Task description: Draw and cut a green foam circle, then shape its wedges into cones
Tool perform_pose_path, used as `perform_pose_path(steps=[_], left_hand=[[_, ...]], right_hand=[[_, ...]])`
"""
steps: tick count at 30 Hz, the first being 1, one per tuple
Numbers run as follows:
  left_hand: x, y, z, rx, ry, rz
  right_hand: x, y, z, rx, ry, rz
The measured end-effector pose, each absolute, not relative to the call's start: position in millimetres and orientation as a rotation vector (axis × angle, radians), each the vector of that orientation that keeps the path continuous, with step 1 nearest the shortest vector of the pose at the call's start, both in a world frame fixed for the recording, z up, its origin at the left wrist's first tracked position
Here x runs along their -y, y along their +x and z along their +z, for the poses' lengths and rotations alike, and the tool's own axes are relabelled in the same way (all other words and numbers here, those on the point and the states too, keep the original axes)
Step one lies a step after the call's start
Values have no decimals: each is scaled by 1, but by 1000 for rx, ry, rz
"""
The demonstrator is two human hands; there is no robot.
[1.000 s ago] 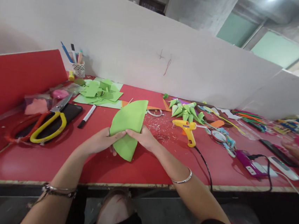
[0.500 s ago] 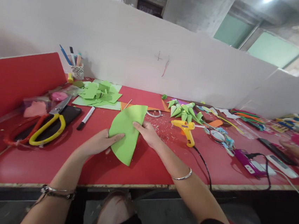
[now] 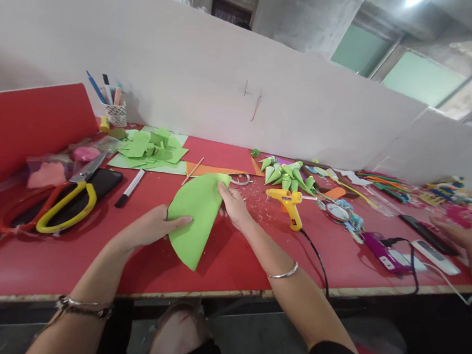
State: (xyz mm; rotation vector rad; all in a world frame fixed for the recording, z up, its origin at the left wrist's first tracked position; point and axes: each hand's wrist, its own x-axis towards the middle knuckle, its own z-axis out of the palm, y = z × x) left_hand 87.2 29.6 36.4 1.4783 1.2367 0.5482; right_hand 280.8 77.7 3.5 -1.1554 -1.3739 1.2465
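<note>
A light green paper semicircle (image 3: 193, 217) is held up over the red table, its straight edge facing right. My left hand (image 3: 158, 226) grips its curved left side, thumb on the front and fingers hidden behind. At the upper right corner of the straight edge, my right hand (image 3: 233, 204) pinches the paper with the thumb in front. To the right of my right hand lies a yellow glue gun (image 3: 289, 204) with a black cord. Behind the paper, a thin wooden stick (image 3: 193, 171) rests near an orange sheet (image 3: 209, 170).
Scissors (image 3: 70, 200) lie on a black phone at left, beside a marker (image 3: 130, 188). Green paper pieces (image 3: 155, 150) and small green cones (image 3: 288, 174) sit behind. A purple power strip (image 3: 385, 252) is at right, near another person's hand (image 3: 466, 235).
My right hand has slid up to the paper's upper corner. The semicircle has turned slightly and its lower tip has moved down and left. The whole view has shifted a little.
</note>
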Motion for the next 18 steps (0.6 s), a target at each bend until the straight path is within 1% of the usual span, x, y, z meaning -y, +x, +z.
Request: perform_pose_path(steps=[7,14,18], left_hand=[[-31,83,32,-1236,1496,489],[-29,85,35,-1249,1468,494],[-29,85,34,-1235,1471,517]], right_hand=[[-84,286,1,1299,-1171,1108],[-92,289,-1,1184,-1129,1125],[-88,291,2,1249,-1168,1092]])
